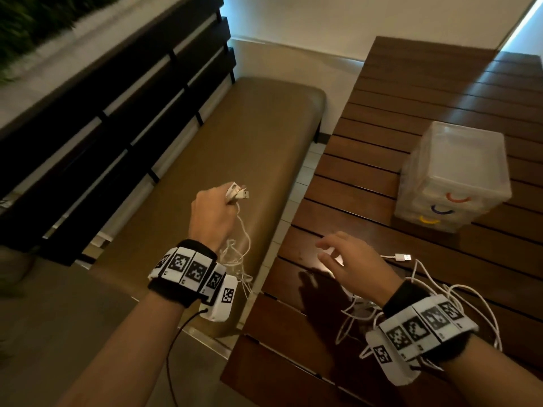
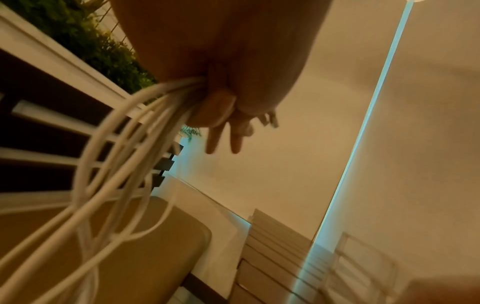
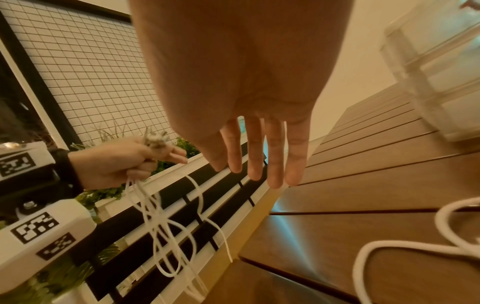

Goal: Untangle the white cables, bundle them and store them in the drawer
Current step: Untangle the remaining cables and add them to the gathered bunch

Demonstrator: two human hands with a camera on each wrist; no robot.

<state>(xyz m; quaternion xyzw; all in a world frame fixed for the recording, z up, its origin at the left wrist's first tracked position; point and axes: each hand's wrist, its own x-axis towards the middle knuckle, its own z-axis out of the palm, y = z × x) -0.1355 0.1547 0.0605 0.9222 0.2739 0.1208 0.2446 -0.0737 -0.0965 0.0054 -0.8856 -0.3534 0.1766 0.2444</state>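
My left hand [image 1: 216, 211] is raised over the bench and grips several white cable ends, with USB plugs [image 1: 238, 193] sticking out past the thumb. The white cables [image 2: 116, 174] hang down from that fist in loose loops [image 3: 166, 226]. My right hand [image 1: 346, 259] hovers open over the near edge of the wooden table, fingers [image 3: 275, 156] straight and spread, holding nothing. A tangle of white cable [image 1: 435, 292] with one USB plug [image 1: 404, 257] lies on the table under and beside my right wrist. The translucent drawer unit [image 1: 452, 177] stands on the table, its drawers closed.
A tan padded bench [image 1: 235, 160] runs along the left of the slatted wooden table [image 1: 382, 142], with a tiled gap of floor between them. A dark slatted backrest [image 1: 117, 127] rises behind the bench, and plants sit above it. A black wire trails from my left wrist camera.
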